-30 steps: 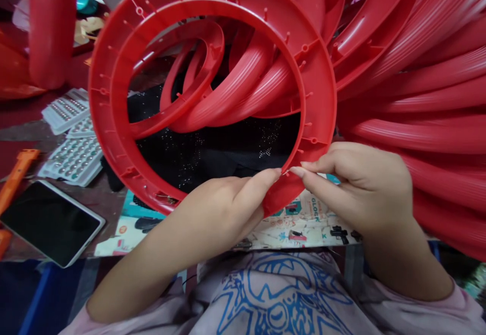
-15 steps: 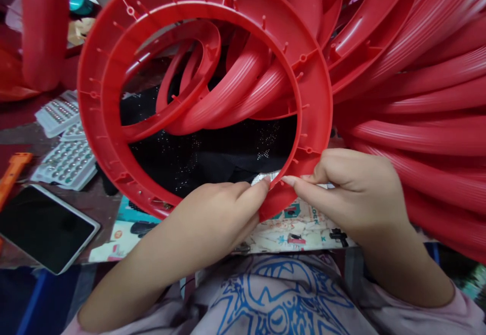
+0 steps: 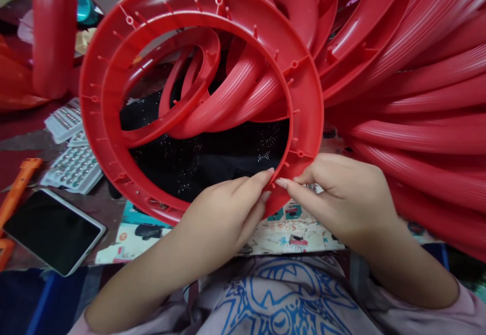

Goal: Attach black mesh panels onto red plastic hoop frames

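Observation:
A large red plastic ring point(image 3: 94, 102) with small pegs on its inner face stands tilted in front of me. My left hand point(image 3: 224, 213) grips its lower rim, fingers curled round the edge. My right hand point(image 3: 341, 198) pinches the same lower rim just to the right, fingertips meeting those of the left. Whether anything small sits between the fingertips is too fine to tell.
A big stack of red rings point(image 3: 417, 97) fills the right side and the space behind. On the left lie a tablet point(image 3: 53, 231), white trays of small round parts point(image 3: 72, 165), an orange tool point(image 3: 17, 188) and a printed box point(image 3: 299, 231) under my hands.
The ring has turned and shifted slightly left and down. Both hands stay on its lower rim, having moved a little left with it.

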